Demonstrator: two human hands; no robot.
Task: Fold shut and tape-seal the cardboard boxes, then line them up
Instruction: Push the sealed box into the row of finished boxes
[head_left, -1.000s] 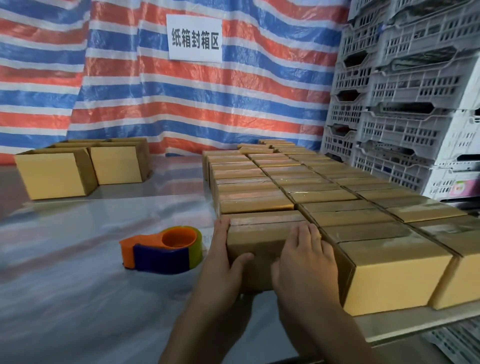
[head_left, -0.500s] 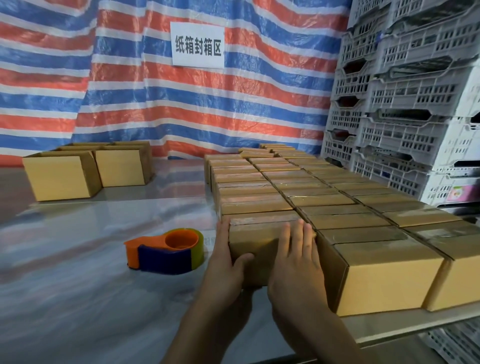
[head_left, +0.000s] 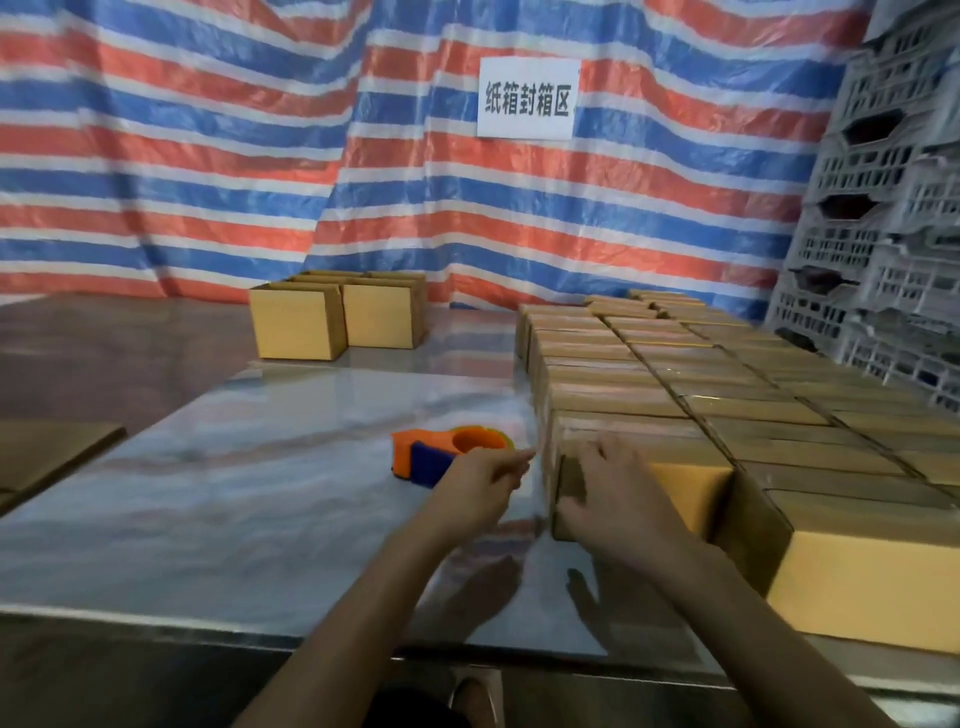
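From the head view, the right hand (head_left: 618, 493) lies spread over the near left corner of the closest box (head_left: 685, 486), a little right of centre in the frame. Its fingers are straight and wide, pressing the cardboard rather than gripping it. The left hand (head_left: 485, 480) sits just left of that box, fingers loosely bent with nothing in them. Its fingertip points at the box's left edge, and blur hides whether it touches.

The closest box ends the left column of a block of closed boxes (head_left: 701, 374), packed edge to edge in rows running back toward the right of the frame. 1 corner box (head_left: 857, 587) stands at the lower right, nearer the table's front edge.

An orange and blue tape dispenser (head_left: 441, 457) rests on the shiny table (head_left: 234, 493), just behind the left hand. A cluster of open-topped boxes (head_left: 298, 327) stands left of centre, well apart from the block. Flat cardboard (head_left: 47, 452) lies at the left edge.

Behind hangs a red, white and blue striped tarp (head_left: 208, 156) bearing a white sign (head_left: 527, 98). Grey plastic crates (head_left: 883, 234) are stacked at the right edge.
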